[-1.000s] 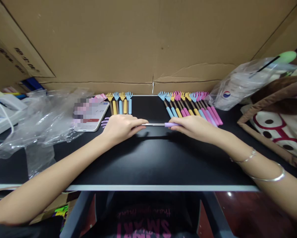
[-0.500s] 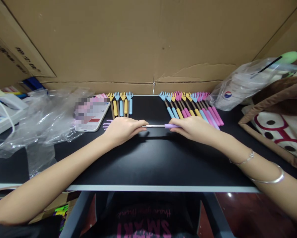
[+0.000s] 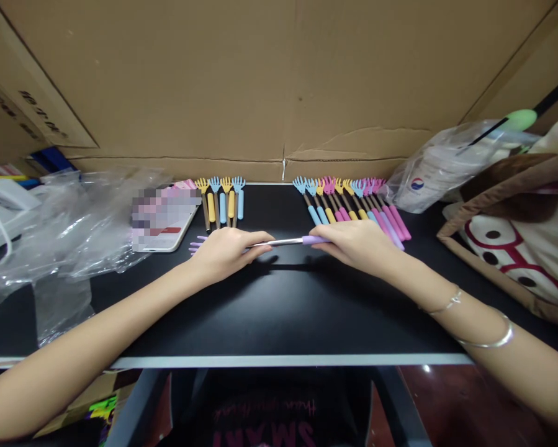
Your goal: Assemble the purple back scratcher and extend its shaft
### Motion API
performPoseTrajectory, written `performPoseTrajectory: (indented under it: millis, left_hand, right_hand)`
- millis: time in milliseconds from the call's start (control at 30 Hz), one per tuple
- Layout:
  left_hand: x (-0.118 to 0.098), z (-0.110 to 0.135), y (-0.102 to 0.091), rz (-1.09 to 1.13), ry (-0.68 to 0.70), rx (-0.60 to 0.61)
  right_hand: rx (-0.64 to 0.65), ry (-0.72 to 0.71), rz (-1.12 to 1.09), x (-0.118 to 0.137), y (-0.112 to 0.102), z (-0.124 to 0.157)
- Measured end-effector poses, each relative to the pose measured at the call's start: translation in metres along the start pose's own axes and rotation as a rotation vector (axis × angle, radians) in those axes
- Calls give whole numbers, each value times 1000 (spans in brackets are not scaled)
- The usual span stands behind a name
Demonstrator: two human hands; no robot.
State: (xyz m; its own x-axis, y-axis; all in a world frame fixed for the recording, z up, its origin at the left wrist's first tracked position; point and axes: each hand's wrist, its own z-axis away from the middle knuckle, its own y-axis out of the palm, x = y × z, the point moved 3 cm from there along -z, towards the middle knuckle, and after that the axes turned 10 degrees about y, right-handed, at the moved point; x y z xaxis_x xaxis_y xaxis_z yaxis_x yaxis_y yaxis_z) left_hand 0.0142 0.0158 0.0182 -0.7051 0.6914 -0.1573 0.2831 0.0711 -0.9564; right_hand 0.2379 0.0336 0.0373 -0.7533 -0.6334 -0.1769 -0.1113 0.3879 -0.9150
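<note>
Both hands hold a purple back scratcher (image 3: 288, 241) above the black table, its bare metal rod showing between them. My left hand (image 3: 229, 248) is closed round the rod near the head; the purple claw sticks out past that hand on the left. Closed on the purple handle is my right hand (image 3: 353, 245), which hides the handle's far end. Beyond my left hand lies a small group of yellow and blue back scratchers (image 3: 223, 202). Past my right hand, a longer row of blue, yellow, pink and purple back scratchers (image 3: 348, 202) lies side by side, claws toward the cardboard.
A phone (image 3: 167, 236) and crumpled clear plastic bags (image 3: 74, 223) lie on the left. At right are a bagged paper cup (image 3: 427, 180) and a brown-trimmed cloth bag (image 3: 506, 248). Cardboard (image 3: 190, 81) walls the back of the black table (image 3: 269, 316).
The camera view has shifted slightly. The rod, near level before, now slants a little, its handle end higher in the picture. Both hands keep their hold on the back scratcher.
</note>
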Motion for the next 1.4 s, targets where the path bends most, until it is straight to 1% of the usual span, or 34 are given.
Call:
performPoseTrajectory:
  millis: [100, 200, 300, 367, 433, 500, 633, 733, 833, 933, 1200, 1400]
  left_hand:
    - [-1, 1, -1, -86, 36, -97]
    - [-4, 2, -2, -230, 106, -188]
    - [-6, 4, -1, -338, 171, -231]
    - [-7, 4, 0, -341, 184, -228]
    - [-7, 3, 1, -293, 156, -207]
    - [-6, 2, 1, -203, 100, -167]
    - [-4, 0, 2, 52, -15, -41]
    - [-4, -1, 3, 211, -39, 18]
    - [-5, -2, 4, 272, -41, 38]
    - [-6, -2, 3, 241, -37, 39]
    - [-7, -2, 3, -16, 14, 28]
    - [-6, -2, 4, -105, 16, 4]
  right_hand:
    - [49, 38, -38, 0, 2, 0]
    - [172, 86, -118, 0, 6, -1]
    - [308, 105, -236, 3, 10, -2]
    - [344, 108, -255, 4, 11, -2]
    - [311, 104, -206, 5, 11, -1]
    - [233, 94, -131, 5, 9, -1]
    - [74, 49, -50, 6, 4, 0]
    - [-2, 20, -16, 7, 1, 1]
    - [-31, 17, 13, 7, 2, 0]
    - [-28, 19, 8, 8, 2, 0]
    - [17, 20, -25, 9, 1, -2]
    - [17, 30, -7, 7, 2, -1]
